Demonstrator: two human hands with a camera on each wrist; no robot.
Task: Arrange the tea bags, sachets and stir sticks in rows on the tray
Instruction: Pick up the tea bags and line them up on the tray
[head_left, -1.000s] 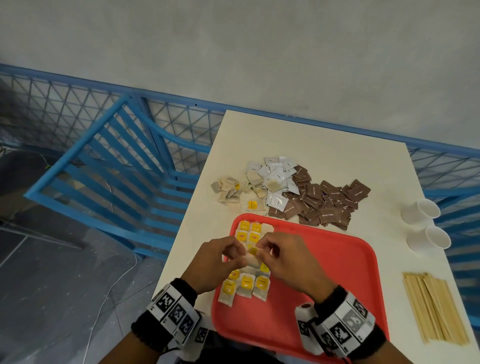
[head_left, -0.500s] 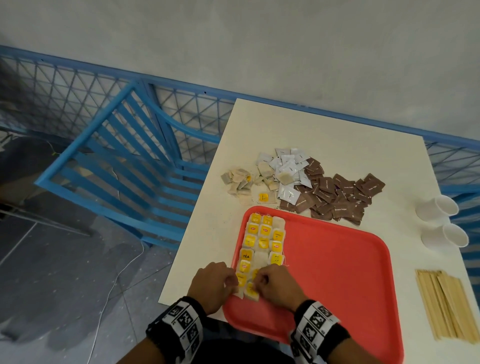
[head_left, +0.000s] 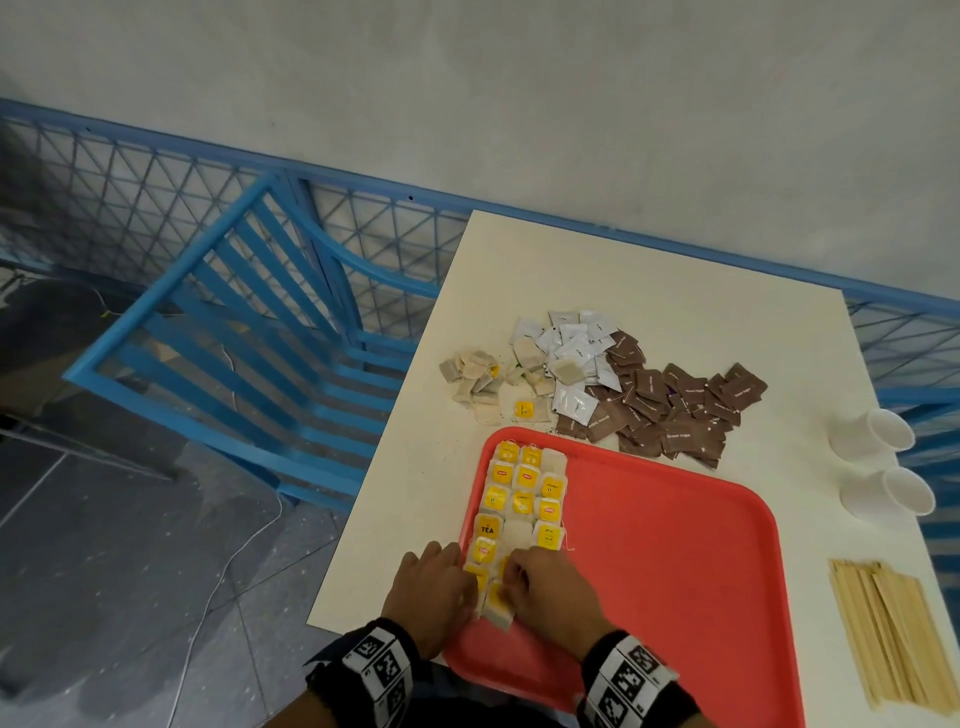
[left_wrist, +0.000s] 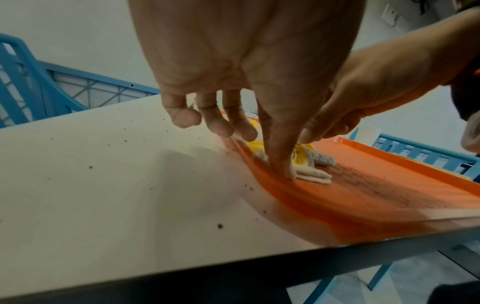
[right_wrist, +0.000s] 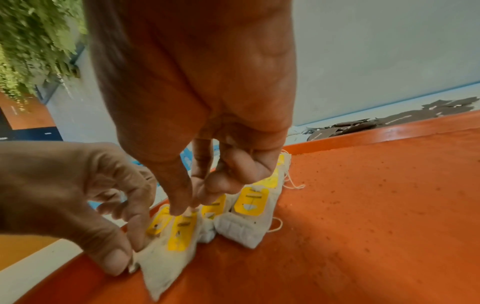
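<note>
- My left hand (head_left: 428, 587) sits at the near-left corner of the red tray (head_left: 675, 545), thumb pressed down against the edge of the nearest tea bag (right_wrist: 166, 253) — the other fingers are loosely bent over the tray rim and hold nothing.
- My right hand (head_left: 545, 592) is just beside it, thumb and forefinger pinched together on the yellow tag of that same bag.
- A second ago both hands were raised over the middle of the rows, holding a bag between them; half a second ago they were already low at the near end, and they have barely shifted since.
- The arranged tea bags (head_left: 524, 499) run in three columns along the tray's left side, touching one another, most with yellow tags up.
- Loose tea bags (head_left: 475, 371), white sachets (head_left: 571, 353) and brown sachets (head_left: 670, 410) lie heaped on the table (head_left: 649, 280) beyond the tray's far edge — the same heaps as in the earlier pictures.
- The wooden stir sticks (head_left: 893, 634) lie bundled on the table right of the tray, in the same place as before.
- Two white cups (head_left: 878, 462) lie on their sides near the table's right edge.
</note>
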